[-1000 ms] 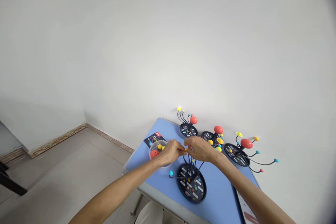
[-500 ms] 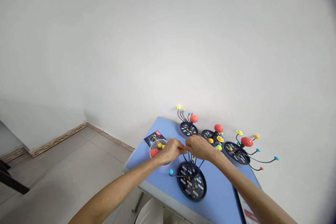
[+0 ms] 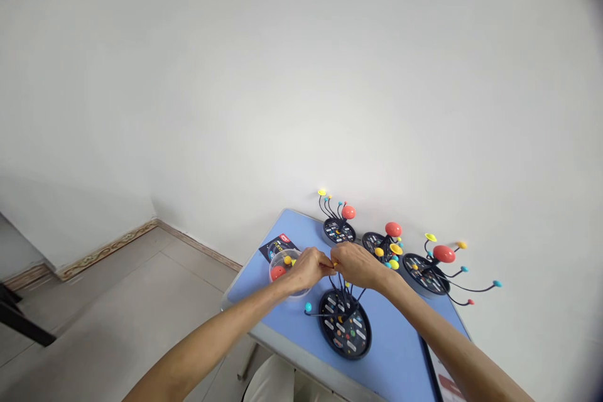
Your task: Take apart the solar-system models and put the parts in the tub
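From the left, we have a clear plastic tub [image 3: 284, 257] holding a red ball [image 3: 277, 272] on the blue surface [image 3: 396, 345], then our left hand [image 3: 308, 269] and right hand [image 3: 357, 266], both pinched closed around a small yellow ball [image 3: 335, 263] above a black round stand [image 3: 345, 333]. We cannot tell which hand grips it. Steady fingertips would spare the stand's thin wires [image 3: 340, 286] from bending.

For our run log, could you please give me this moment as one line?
left hand: beside clear plastic tub | right hand: above black round planet-model base | held item: too small to tell
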Demonstrator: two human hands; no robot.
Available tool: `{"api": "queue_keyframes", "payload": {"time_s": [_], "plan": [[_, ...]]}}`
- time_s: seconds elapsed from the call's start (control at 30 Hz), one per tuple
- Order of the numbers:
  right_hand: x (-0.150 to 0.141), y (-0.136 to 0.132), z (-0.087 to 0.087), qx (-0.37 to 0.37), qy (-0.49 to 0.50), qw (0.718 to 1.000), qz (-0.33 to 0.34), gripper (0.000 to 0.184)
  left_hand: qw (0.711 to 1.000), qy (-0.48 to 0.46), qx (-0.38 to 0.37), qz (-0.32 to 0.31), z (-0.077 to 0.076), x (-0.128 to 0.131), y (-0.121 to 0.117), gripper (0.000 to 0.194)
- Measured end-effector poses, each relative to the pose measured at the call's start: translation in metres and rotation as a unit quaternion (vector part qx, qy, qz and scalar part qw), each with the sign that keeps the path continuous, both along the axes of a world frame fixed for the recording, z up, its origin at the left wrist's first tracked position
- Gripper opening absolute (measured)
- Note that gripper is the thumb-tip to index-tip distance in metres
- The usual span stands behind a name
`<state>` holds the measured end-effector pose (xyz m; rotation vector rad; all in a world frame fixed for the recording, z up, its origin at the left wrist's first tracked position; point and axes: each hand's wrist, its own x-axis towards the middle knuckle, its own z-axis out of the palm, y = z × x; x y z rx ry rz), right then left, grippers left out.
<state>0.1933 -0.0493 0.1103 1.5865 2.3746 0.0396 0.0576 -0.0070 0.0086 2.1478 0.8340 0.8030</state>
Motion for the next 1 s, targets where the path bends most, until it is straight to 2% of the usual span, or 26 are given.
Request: {"api": "queue_keyframes", "payload": {"time_s": [0.2, 0.37, 0.6, 0.77, 1.0], "plan": [[0.0043, -0.0004, -0.0024, 0.016, 0.045, 0.999, -0.014, 0.022, 1.0, -0.004, 0.0, 0.011, -0.0039, 0.0005, 0.001, 0.023], [0.0025, -0.0011, 0.0, 0.016, 0.025, 0.999, -0.03, 0.028, 1.0, -0.002, -0.002, 0.021, -0.0056, 0.0001, 0.0011, 0.02], [-0.0011, -0.0024, 0.0036, 0.004, 0.012, 1.0, -0.017, 0.021, 1.0, -0.001, -0.004, 0.014, -0.0061, 0.0012, 0.002, 0.023], [-0.0016, -0.0029, 0.0036, -0.007, 0.007, 1.0, -0.009, 0.024, 1.0, -0.002, -0.002, 0.008, -0.0047, 0.0013, 0.0021, 0.026], [0.0, -0.0022, 0.0018, 0.025, 0.023, 0.999, -0.029, 0.017, 1.0, -0.007, 0.003, 0.012, -0.0049, 0.001, 0.0028, 0.029]]}}
